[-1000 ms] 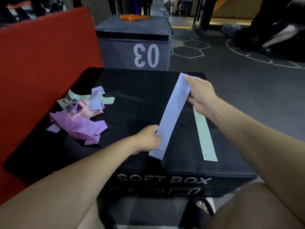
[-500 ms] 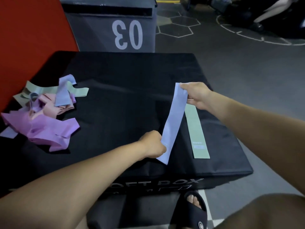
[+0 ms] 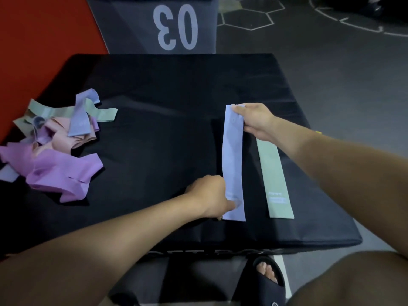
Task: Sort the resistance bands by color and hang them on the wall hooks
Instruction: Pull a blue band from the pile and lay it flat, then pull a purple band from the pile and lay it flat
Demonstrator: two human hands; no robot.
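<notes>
Blue band held taut: left hand pinching near end, right hand pinching far end. Lies just left of green band on black box. Lower flat, parallel, not overlapping; release both ends together. Unsorted pile far left of green band.

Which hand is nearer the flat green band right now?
Right. The right hand pinches the blue band's far end just beside the green band's top; the left hand sits beyond the blue band.
</notes>
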